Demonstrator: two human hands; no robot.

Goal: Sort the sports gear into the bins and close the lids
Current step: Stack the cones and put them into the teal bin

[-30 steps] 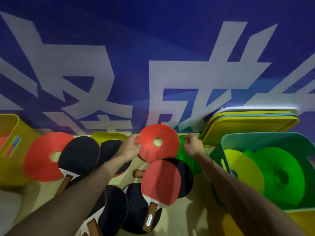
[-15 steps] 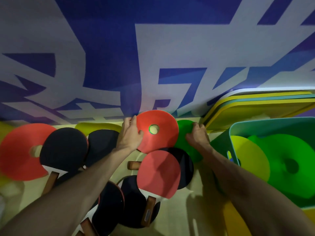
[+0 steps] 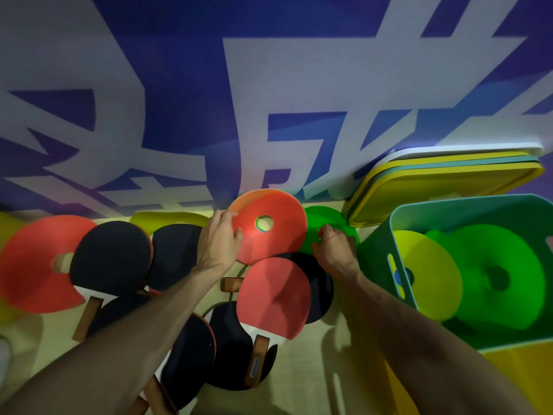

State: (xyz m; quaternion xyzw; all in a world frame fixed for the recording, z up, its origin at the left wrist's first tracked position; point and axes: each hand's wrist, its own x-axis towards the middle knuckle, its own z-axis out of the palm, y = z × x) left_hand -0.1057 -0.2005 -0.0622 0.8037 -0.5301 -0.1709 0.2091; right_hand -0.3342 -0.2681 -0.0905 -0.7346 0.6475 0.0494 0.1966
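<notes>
Dim, cool-toned wide-angle view; soft shadows fall on the pale table beside the forearms; a bright glare strip runs along the white top edge of the stacked lids; lens distortion bends the banner lettering towards the frame edges; the red cone at far left is smeared by blur; the centre is moderately sharp.

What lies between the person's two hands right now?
In the head view, the red disc lies between them: the left hand grips its edge, the right hand holds the green disc.
</notes>
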